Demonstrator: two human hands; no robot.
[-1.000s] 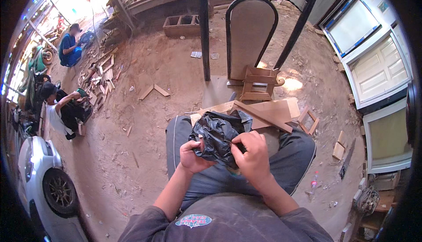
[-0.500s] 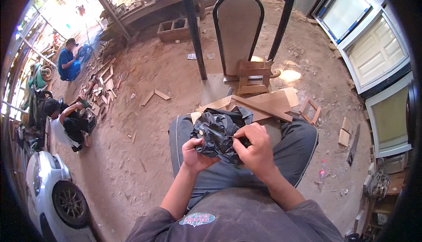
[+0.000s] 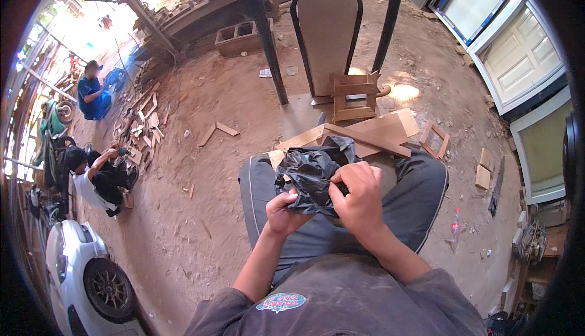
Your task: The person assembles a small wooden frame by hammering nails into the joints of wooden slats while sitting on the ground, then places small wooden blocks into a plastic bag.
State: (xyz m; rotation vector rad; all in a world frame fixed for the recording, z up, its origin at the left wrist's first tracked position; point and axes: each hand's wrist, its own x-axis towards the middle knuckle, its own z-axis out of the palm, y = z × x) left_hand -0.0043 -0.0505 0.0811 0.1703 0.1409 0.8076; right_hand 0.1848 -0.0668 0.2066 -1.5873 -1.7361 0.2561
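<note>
A crumpled black plastic bag [image 3: 312, 176] is bunched up over my lap, between my two hands. My left hand [image 3: 285, 215] supports it from the lower left, thumb pressed on top and fingers wrapped beneath. On the bag's right side my right hand [image 3: 359, 200] makes a pinch with thumb and forefinger at the plastic. Whatever sits between those fingertips is too small to make out, and the bag's contents are hidden in its folds. Just beyond lie several wooden boards [image 3: 379, 133], with a small wooden frame [image 3: 354, 97] standing behind them.
A tall padded backrest [image 3: 328, 40] between dark posts stands ahead. A small wooden frame [image 3: 434, 139], wood blocks [image 3: 484, 168] and a plastic bottle [image 3: 455, 229] lie to the right. White door panels [image 3: 518, 55] lean far right. Two people crouch at left, beyond a car [image 3: 76, 269].
The whole view has shifted slightly. My right fingers still pinch at the bag; a thin bright sliver at their tips no longer shows clearly. My left hand keeps its hold.
</note>
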